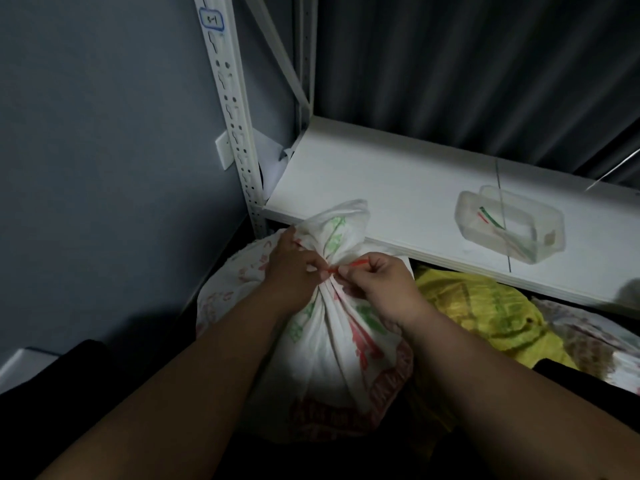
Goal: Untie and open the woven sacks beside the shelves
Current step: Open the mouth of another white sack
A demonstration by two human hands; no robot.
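Right hand (pixel 375 277) pinches the red tie (pixel 349 264); left hand (pixel 294 268) grips the white sack (pixel 332 341) neck just beside it. Untying step; next, pull the knot loose.

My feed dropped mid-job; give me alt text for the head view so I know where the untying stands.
Both hands work the red tie cinching the neck of a white woven sack: the left hand grips the gathered neck, the right hand pinches the tie's end. The sack is still tied shut, beside a white shelf holding a clear plastic container; a yellow sack lies to the right.
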